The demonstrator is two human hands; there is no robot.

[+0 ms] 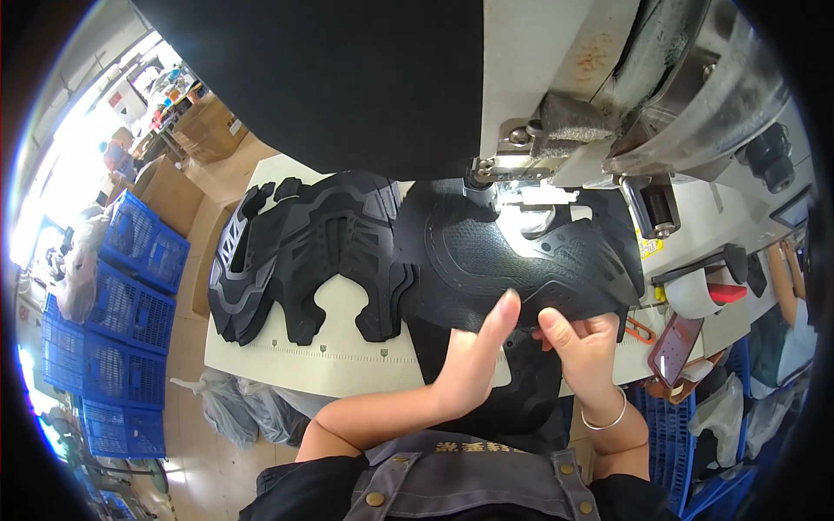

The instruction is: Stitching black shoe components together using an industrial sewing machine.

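Observation:
A black shoe upper (486, 252) with raised texture and moulded grey ribs lies under the needle area of a sewing machine (479, 178), lit by its lamp. At the piece's near edge is my left hand (476, 369): its thumb points up over the top, while its other fingers pass out of sight beneath. My right hand (589, 352) pinches the same edge a little further right, thumb above and fingers curled. It wears a silver bangle (605, 412). More black upper material (521, 382) hangs below my hands over the table's front edge.
Stacked black and grey shoe uppers (334, 252) lie left on the pale table (347, 369). Orange-handled snips (640, 330), a phone (675, 349) and a white roll (693, 291) sit at right. Blue crates (126, 300) stand on the left floor, cardboard boxes (208, 130) behind. Another person's arm (782, 282) shows far right.

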